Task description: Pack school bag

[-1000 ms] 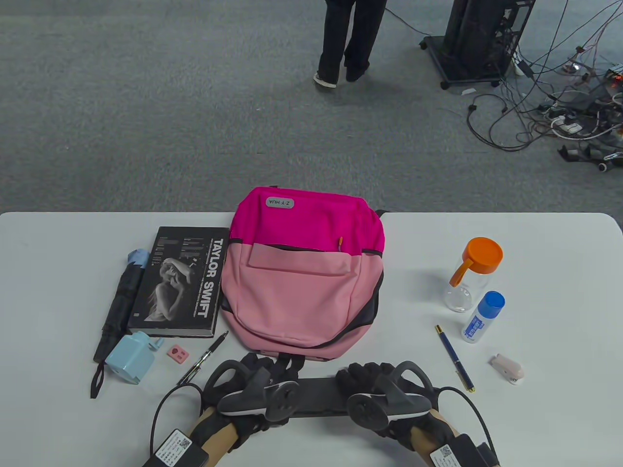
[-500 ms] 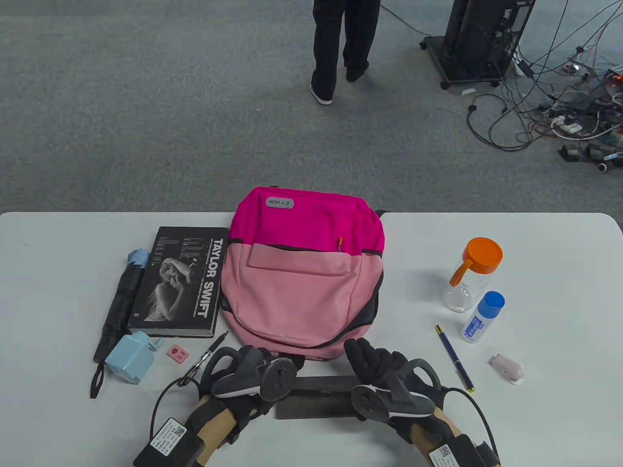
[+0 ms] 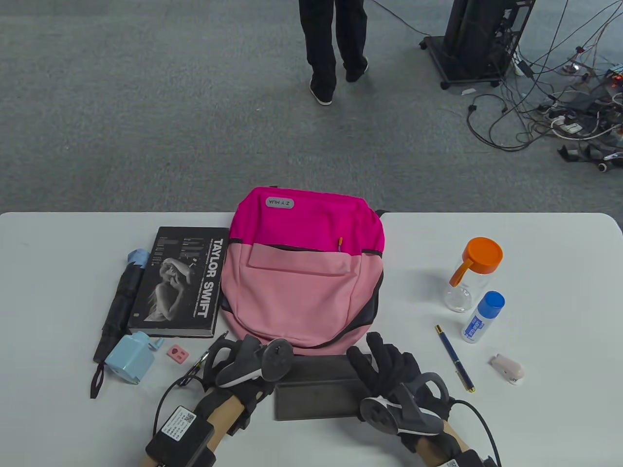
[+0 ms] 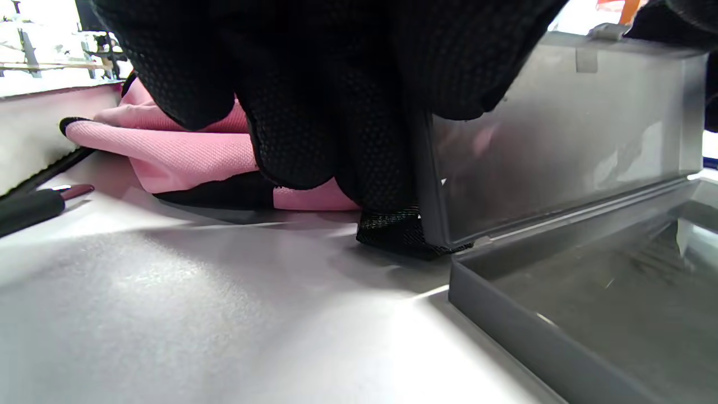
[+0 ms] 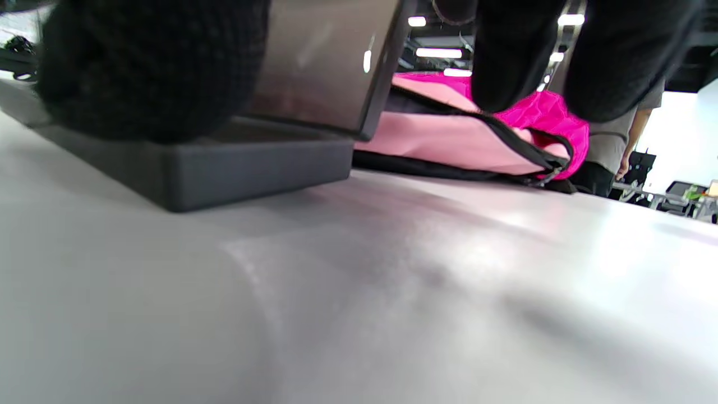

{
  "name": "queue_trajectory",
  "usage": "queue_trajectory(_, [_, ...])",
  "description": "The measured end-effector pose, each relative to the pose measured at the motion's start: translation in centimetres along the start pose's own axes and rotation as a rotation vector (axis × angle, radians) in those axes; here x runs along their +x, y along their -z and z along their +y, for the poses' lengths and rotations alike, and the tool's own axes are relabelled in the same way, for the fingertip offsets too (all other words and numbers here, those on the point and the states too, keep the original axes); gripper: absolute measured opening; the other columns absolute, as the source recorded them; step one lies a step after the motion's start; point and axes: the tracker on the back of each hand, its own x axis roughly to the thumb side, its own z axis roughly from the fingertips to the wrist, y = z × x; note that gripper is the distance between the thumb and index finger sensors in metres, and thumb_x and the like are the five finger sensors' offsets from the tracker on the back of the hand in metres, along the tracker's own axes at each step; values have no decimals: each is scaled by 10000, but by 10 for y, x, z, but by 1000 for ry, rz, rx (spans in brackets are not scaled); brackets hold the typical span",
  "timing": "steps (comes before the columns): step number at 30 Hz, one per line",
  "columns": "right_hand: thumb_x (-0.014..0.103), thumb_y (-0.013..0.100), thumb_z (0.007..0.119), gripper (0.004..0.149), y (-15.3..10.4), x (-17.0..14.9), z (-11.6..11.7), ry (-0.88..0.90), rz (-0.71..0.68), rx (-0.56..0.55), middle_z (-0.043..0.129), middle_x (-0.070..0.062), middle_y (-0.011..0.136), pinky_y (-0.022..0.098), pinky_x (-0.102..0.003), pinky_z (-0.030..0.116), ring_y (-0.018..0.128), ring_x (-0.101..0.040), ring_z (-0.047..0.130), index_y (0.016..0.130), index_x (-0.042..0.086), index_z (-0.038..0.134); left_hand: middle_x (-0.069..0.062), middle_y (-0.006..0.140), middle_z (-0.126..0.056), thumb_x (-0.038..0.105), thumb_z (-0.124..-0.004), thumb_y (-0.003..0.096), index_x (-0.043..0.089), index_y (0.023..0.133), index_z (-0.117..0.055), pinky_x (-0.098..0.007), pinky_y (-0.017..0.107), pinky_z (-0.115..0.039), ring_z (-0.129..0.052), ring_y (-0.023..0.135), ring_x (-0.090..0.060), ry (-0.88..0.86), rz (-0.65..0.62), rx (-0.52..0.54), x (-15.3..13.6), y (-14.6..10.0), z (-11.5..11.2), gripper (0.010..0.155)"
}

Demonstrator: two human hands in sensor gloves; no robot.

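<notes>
**Grey pencil case held open below the backpack**

Pink and magenta, the backpack (image 3: 304,267) lies flat mid-table and is our landmark. Left of it we see a folded umbrella (image 3: 118,301) and a book (image 3: 180,282). Just below its bottom edge, our left hand (image 3: 243,362) grips the raised lid of the grey pencil case (image 3: 314,394); our right hand (image 3: 389,365) holds the lid's other end. Right of the backpack stand a bottle (image 3: 469,275) and a glue stick (image 3: 482,316).

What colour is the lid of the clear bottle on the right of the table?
Orange: the bottle's lid and its side handle, clearest in the table view.
</notes>
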Motion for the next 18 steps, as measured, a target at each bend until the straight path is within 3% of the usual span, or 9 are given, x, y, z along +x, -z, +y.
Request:
queue_trajectory(6, [526,303,813,1026,2,-4,2,48,34,30,435,-413,1132,597,-777,744,913,-573,789,1119,155,314,-22,701,-1145,376,-848,448,195,985,-849,-588,642,-839,-1097,663,-283,6,44,57,-2,3,-2,567])
queue_trajectory(11, [530,312,804,1044,1,-7,4,72,49,49,527,-392,1115,592,-766,753,897,-557,816,1116,70,324,51,510,-1168,495,-890,379,197,901,-938,-541,579,-896,-1131,503,-213,-1,115,165,-10,-3,4,603])
queue_trajectory(18, [532,314,809,1048,2,-9,4,95,58,66,546,-381,1114,594,-767,749,902,-557,813,1117,66,323,62,592,-1123,546,-893,353,183,984,-852,-549,602,-870,-1098,548,-216,83,86,277,-4,-45,20,729])
